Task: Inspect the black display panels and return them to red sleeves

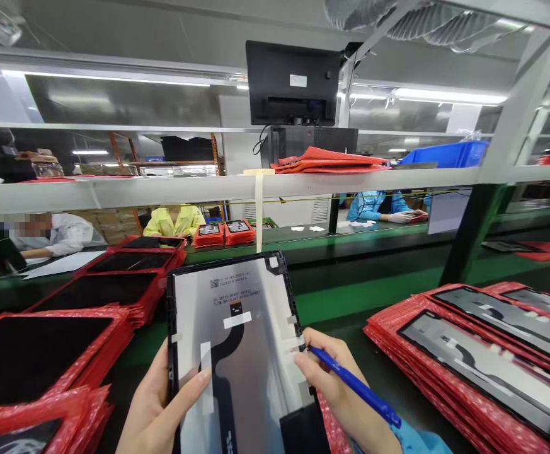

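Note:
In front of me, tilted upright, is a tablet screen panel point(256, 359) with its silvery back toward me, a black frame, a dark ribbon cable and white tape strips. My left hand point(166, 397) grips its left edge, the thumb pressed on a tape strip over the back. At the right edge, my right hand point(334, 378) pinches a blue pen-like tool point(357, 386), whose tip end lies by the frame. The fingertips touch the panel's edge near small tape pieces. The panel's lower end runs out of view, with red bubble wrap partly showing behind it.
Stacks of panels on red bubble wrap point(426, 359) stand at right, and more stacks point(109, 290) at left. A white shelf rail point(184, 191) crosses ahead, with red sleeves point(331, 162), a blue bin point(445, 154) and a monitor point(296, 85) above. Several people sit beyond the green bench.

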### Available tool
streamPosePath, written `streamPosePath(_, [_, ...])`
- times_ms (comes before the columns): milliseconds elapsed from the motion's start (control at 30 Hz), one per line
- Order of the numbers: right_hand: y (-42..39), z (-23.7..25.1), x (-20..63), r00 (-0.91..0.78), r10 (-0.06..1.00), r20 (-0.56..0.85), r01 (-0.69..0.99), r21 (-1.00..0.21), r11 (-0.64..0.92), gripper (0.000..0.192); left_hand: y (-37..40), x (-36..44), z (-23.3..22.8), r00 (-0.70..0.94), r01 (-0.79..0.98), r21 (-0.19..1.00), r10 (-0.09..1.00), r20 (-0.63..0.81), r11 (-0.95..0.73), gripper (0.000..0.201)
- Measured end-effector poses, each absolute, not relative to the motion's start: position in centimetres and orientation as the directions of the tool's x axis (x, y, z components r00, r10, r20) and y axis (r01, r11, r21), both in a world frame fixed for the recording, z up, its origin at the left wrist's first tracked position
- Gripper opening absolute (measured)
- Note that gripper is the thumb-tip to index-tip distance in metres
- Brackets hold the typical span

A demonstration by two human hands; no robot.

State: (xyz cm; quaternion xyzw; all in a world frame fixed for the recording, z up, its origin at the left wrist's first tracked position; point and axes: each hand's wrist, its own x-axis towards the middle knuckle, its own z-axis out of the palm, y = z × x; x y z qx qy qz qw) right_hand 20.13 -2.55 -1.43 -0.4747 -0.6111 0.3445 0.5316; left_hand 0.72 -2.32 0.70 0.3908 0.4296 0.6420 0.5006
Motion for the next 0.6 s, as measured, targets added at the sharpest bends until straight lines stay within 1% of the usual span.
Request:
streamPosePath(100, [-2.1, -1.6, 20.1, 0.023, 0.946, 0.324, 0.165, -0.934, 0.316, 0.03, -2.0, 0.6, 0.2, -0.195, -0.312, 0.934, 0.974, 0.118, -0.175, 0.066])
streamPosePath(133, [-1.9, -1.7, 20.1, 0.033, 0.944, 0.327, 0.149, -0.936, 0.319, 0.029, -1.9, 0.4, 0.0, -0.196, -0.301, 0.932, 0.969, 0.148, -0.203, 0.061])
streamPosePath(167, [-1.7, -1.8, 20.2, 0.041, 0.944, 0.328, 0.124, -0.939, 0.321, 0.024, -1.7, 0.2, -0.3, -0.202, -0.271, 0.932, 0.961, 0.191, -0.242, 0.054])
streamPosePath(200, [-1.6, -1.9, 20.3, 0.051, 0.943, 0.329, 0.084, -0.942, 0.324, 0.016, -1.5, 0.0, -0.7, -0.217, -0.212, 0.931, 0.943, 0.251, -0.297, 0.046])
streamPosePath(233, [-1.4, -2.0, 20.4, 0.063, 0.942, 0.329, 0.024, -0.944, 0.328, 0.014, -1.3, -0.3, -1.1, -0.238, -0.117, 0.923, 0.912, 0.333, -0.367, 0.035])
streamPosePath(267, [-1.3, -2.2, 20.5, 0.067, 0.942, 0.328, -0.061, -0.942, 0.332, 0.026, -1.1, -0.6, -1.5, -0.247, 0.014, 0.893, 0.864, 0.44, -0.45, 0.024])
streamPosePath(300, [-1.3, -2.3, 20.6, 0.056, 0.944, 0.325, -0.17, -0.929, 0.33, 0.039, -0.8, -0.9, -1.8, -0.226, 0.17, 0.821, 0.789, 0.571, -0.545, 0.016])
streamPosePath(333, [-1.2, -2.5, 20.6, 0.021, 0.947, 0.32, -0.294, -0.904, 0.311, 0.048, -0.5, -1.2, -2.1, -0.155, 0.328, 0.694, 0.689, 0.708, -0.641, 0.012])
streamPosePath(367, [-1.3, -2.6, 20.5, -0.033, 0.949, 0.315, -0.422, -0.865, 0.273, 0.052, -0.2, -1.4, -2.2, -0.025, 0.451, 0.514, 0.566, 0.824, -0.729, 0.017])
streamPosePath(400, [-1.4, -2.7, 20.4, -0.101, 0.946, 0.308, -0.532, -0.82, 0.21, 0.055, 0.2, -1.6, -2.3, 0.148, 0.516, 0.299, 0.427, 0.892, -0.803, 0.027])
streamPosePath(433, [-1.5, -2.7, 20.3, -0.168, 0.941, 0.295, -0.618, -0.775, 0.132, 0.055, 0.5, -1.7, -2.2, 0.326, 0.52, 0.084, 0.289, 0.9, -0.85, 0.036])
streamPosePath(467, [-1.6, -2.7, 20.1, -0.217, 0.937, 0.276, -0.676, -0.735, 0.06, 0.055, 0.8, -1.8, -2.0, 0.477, 0.488, -0.098, 0.171, 0.862, -0.867, 0.042])
streamPosePath(500, [-1.7, -2.7, 19.9, -0.24, 0.938, 0.251, -0.709, -0.705, 0.007, 0.052, 1.0, -1.8, -1.8, 0.586, 0.449, -0.231, 0.089, 0.806, -0.863, 0.045])
streamPosePath(533, [-1.8, -2.6, 19.7, -0.24, 0.944, 0.226, -0.729, -0.684, -0.021, 0.047, 1.2, -1.7, -1.5, 0.66, 0.417, -0.319, 0.042, 0.75, -0.851, 0.044])
streamPosePath(567, [-1.9, -2.5, 19.5, -0.223, 0.953, 0.206, -0.744, -0.668, -0.029, 0.041, 1.3, -1.7, -1.3, 0.701, 0.402, -0.373, 0.019, 0.713, -0.836, 0.042])
streamPosePath(600, [-2.0, -2.4, 19.4, -0.202, 0.961, 0.191, -0.755, -0.655, -0.029, 0.035, 1.3, -1.5, -1.1, 0.719, 0.405, -0.403, 0.014, 0.695, -0.821, 0.042])
